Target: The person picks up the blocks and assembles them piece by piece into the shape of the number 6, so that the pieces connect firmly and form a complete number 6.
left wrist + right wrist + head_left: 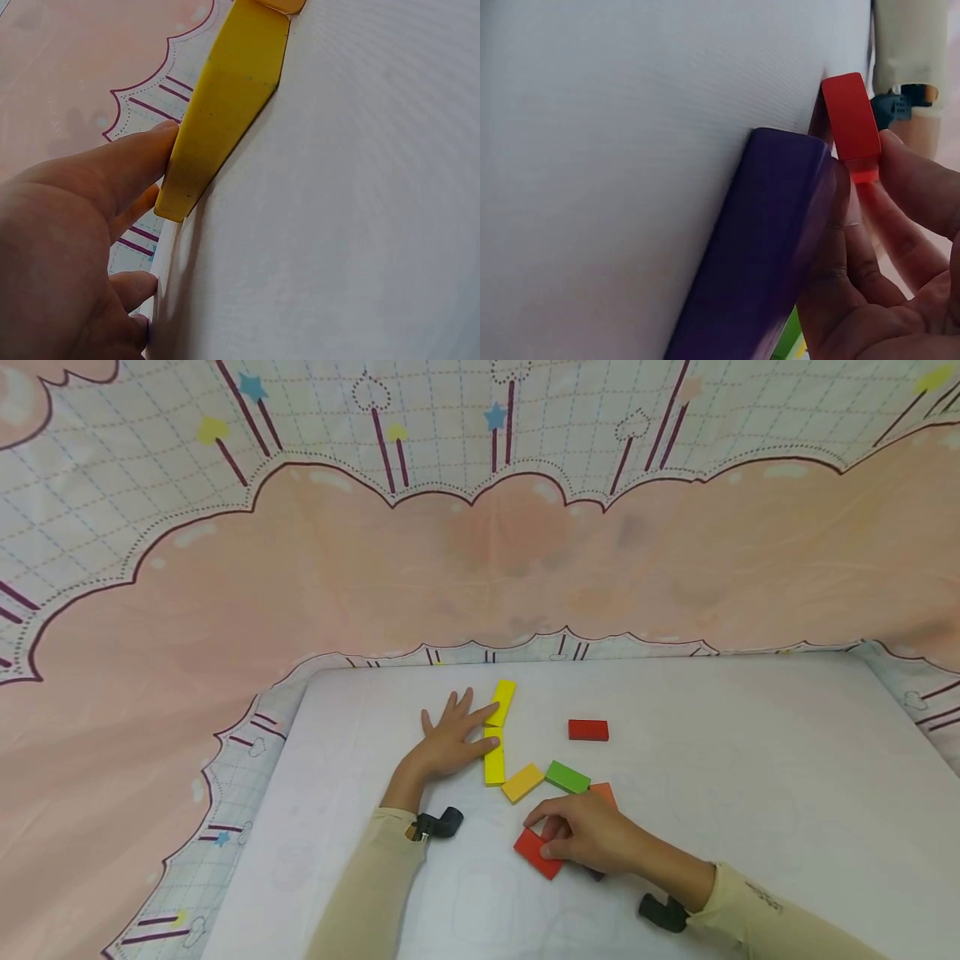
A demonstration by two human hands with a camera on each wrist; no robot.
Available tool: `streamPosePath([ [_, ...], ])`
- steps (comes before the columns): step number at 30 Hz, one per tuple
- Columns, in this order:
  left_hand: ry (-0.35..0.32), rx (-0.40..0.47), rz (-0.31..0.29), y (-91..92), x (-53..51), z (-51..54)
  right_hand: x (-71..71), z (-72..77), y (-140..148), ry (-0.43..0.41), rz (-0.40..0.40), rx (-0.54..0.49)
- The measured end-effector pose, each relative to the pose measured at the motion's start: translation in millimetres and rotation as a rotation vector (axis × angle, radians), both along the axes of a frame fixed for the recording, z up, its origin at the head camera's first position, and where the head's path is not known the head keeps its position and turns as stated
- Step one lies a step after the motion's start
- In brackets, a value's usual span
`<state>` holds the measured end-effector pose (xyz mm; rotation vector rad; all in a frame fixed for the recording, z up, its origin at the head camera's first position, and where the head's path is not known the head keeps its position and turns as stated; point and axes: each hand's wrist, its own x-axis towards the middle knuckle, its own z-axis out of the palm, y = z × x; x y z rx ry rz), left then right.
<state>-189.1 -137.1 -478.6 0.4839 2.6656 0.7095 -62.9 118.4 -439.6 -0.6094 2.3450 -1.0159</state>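
My left hand (444, 747) lies with fingers spread, touching two yellow blocks (493, 770) placed end to end. The left wrist view shows a fingertip against the side of a yellow block (225, 97). With thumb and fingers, my right hand (606, 837) pinches a red block (534, 853), seen also in the right wrist view. A purple block (754, 240) lies beside those fingers and is mostly covered by the hand in the head view. Between the hands, an orange-yellow block (522, 783), a green block (567, 777) and a partly hidden orange block (604, 793) form a curve.
Another red block (588, 730) lies apart, farther back on the white tabletop (750, 760). A patterned cloth (420, 568) hangs behind the table and down its left side. Black wrist devices (442, 823) sit at both cuffs.
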Motion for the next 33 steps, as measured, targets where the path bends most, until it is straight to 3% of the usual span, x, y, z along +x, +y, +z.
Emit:
streamPosePath([
  [17,0.004,0.016,-0.006,-0.7,0.6,1.7,-0.3,1.6,-2,0.006,0.0,-0.013],
  [24,-0.003,0.007,-0.008,-0.3,0.5,1.7,-0.9,7.7,8,-0.008,-0.054,0.027],
  [27,-0.005,0.003,-0.011,-0.1,0.4,1.7,-0.8,13.6,20,0.039,-0.067,0.044],
  [33,-0.005,0.013,-0.011,-0.3,0.9,2.0,2.8,18.7,50,0.238,-0.031,0.119],
])
